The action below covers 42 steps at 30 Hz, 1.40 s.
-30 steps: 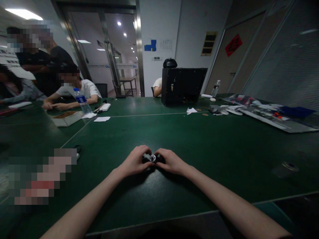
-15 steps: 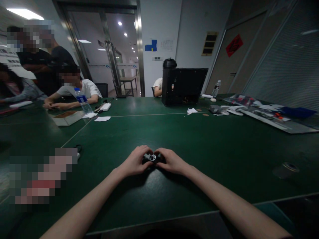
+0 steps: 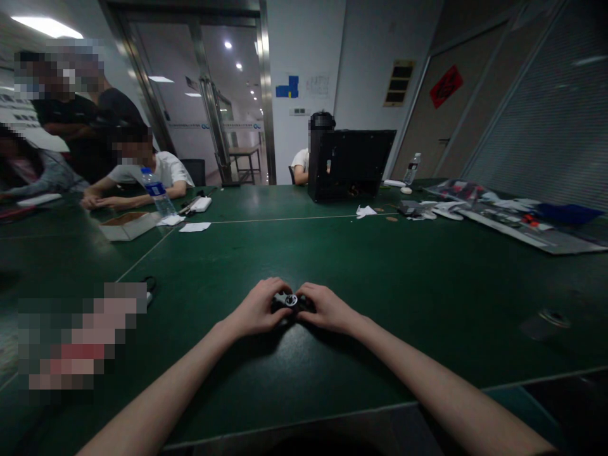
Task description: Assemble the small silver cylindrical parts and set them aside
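Observation:
At the middle of the green table [image 3: 304, 373], my left hand [image 3: 263, 308] curls its thumb and fingers round the left side of a small black object with a silver ring-shaped part [image 3: 291, 300]. My right hand [image 3: 327, 307] grips the object's right side, its fingertips close to those of the left. The silver ring faces up between the two hands. Fingers cover most of the black body, so its exact kind cannot be made out. A dark shadow lies on the tabletop below the hands.
To the right stands a dark can-like cylinder [image 3: 546, 324]. Farther off are a black box-shaped case [image 3: 351, 164], a water bottle [image 3: 159, 195], an open carton [image 3: 128, 227] and a board with loose parts [image 3: 532, 221]. Several people are across the table.

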{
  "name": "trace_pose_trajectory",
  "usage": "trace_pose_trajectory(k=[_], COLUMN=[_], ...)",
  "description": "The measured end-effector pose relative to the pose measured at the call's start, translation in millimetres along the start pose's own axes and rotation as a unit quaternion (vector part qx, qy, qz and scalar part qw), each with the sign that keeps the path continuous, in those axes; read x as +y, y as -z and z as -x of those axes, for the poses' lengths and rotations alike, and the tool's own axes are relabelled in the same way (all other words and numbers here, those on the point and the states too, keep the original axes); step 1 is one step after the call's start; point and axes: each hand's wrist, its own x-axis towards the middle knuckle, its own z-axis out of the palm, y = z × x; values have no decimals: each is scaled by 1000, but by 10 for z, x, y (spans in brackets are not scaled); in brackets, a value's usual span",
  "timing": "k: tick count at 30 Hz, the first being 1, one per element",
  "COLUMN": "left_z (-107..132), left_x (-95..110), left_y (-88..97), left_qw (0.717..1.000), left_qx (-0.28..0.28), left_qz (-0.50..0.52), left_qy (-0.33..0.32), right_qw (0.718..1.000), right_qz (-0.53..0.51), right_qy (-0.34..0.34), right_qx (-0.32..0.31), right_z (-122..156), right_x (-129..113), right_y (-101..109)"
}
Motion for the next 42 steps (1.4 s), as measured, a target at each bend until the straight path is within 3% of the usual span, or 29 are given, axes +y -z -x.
trace_pose_trajectory(k=[42], left_z=[-5], left_x=[5], left_y=[5], left_qw=[1000], left_qx=[-9], left_qz=[14], left_qy=[12], right_qw=[1000], right_qz=[9], right_qy=[10], right_qx=[-4], right_z=[14], right_x=[-32], right_y=[29])
